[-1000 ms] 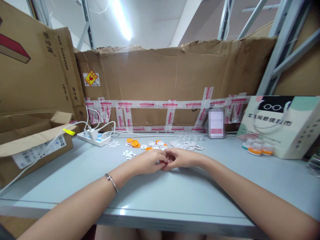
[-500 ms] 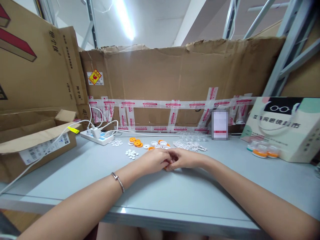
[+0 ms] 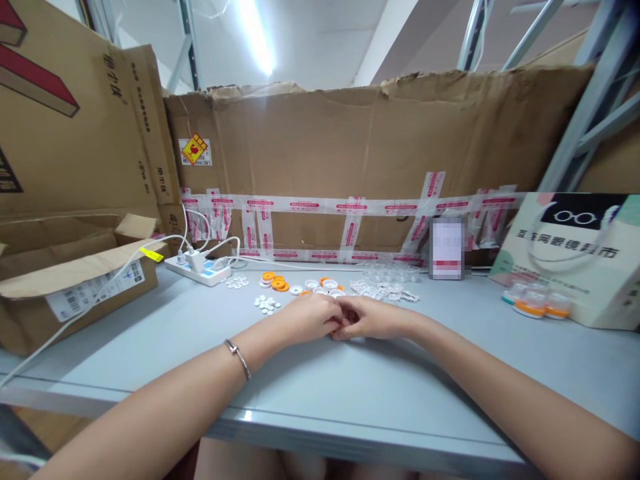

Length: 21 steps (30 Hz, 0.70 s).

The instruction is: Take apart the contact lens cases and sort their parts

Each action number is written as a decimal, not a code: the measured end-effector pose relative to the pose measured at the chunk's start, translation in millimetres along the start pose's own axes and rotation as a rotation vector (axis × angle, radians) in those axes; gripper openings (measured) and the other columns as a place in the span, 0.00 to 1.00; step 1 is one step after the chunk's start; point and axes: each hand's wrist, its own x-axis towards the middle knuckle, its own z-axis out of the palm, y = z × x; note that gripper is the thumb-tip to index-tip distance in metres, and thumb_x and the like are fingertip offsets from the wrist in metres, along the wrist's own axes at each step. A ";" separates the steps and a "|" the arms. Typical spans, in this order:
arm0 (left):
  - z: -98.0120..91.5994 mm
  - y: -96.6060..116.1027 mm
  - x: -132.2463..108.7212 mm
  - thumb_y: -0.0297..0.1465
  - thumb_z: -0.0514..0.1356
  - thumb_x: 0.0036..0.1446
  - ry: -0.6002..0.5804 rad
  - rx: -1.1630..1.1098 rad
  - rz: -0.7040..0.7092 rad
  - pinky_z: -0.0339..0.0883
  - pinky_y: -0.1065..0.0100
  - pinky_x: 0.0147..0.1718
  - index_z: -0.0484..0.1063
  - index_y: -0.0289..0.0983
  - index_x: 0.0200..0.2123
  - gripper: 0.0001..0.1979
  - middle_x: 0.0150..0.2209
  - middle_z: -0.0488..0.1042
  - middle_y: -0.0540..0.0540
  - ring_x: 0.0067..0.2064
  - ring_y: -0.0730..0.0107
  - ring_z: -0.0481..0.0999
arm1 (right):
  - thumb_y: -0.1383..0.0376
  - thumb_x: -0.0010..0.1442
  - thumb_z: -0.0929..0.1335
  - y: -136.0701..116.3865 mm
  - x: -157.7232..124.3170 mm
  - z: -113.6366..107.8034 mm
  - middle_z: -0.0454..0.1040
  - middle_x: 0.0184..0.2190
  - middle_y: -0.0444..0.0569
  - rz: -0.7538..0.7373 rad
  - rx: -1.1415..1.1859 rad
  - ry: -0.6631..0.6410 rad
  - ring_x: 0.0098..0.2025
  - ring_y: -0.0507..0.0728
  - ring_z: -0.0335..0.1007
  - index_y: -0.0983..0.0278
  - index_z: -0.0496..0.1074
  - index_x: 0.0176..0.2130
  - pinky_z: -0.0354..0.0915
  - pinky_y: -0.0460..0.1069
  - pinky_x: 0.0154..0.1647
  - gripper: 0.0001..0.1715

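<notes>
My left hand and my right hand meet over the middle of the table, fingers closed together around a small orange part. Only slivers of that part show; the fingers hide its shape. Just behind the hands lie orange and white round caps, some partly covered by the fingers. More orange rings are grouped to the left. Small white discs lie left of my left hand, and a heap of small white pieces is behind my right hand.
A power strip with cables and an open cardboard box stand at the left. Clear plastic pieces lie near the back. A phone-like screen leans there. Assembled orange-based cases sit before a paper bag at the right.
The view has shifted slightly, so the background sits a little farther right. Both hands stay together in nearly the same place, and slightly more orange shows between the fingers.
</notes>
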 end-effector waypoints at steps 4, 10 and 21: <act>0.6 1.6 0.4 0.24 0.54 0.48 0.006 -0.026 -0.050 0.61 0.74 0.32 0.74 0.36 0.28 0.08 0.33 0.74 0.48 0.34 0.72 0.71 | 0.59 0.45 0.69 -2.7 0.4 -0.6 0.61 0.26 0.41 0.007 0.014 -0.004 0.28 0.49 0.56 0.64 0.63 0.34 0.55 0.44 0.26 0.17; 6.2 -1.0 -1.9 0.25 0.54 0.49 0.062 0.120 0.023 0.60 0.72 0.34 0.73 0.37 0.27 0.08 0.31 0.74 0.48 0.33 0.71 0.71 | 0.61 0.45 0.68 -4.3 0.7 -0.6 0.60 0.25 0.40 0.008 0.035 -0.005 0.27 0.48 0.55 0.65 0.62 0.32 0.54 0.44 0.26 0.15; 7.9 -3.0 -0.4 0.28 0.57 0.45 0.099 0.015 -0.061 0.57 0.75 0.27 0.73 0.36 0.24 0.04 0.25 0.73 0.50 0.27 0.75 0.68 | 0.58 0.43 0.70 2.3 1.2 -0.6 0.61 0.25 0.41 0.004 0.023 -0.009 0.27 0.49 0.56 0.65 0.63 0.33 0.54 0.44 0.26 0.18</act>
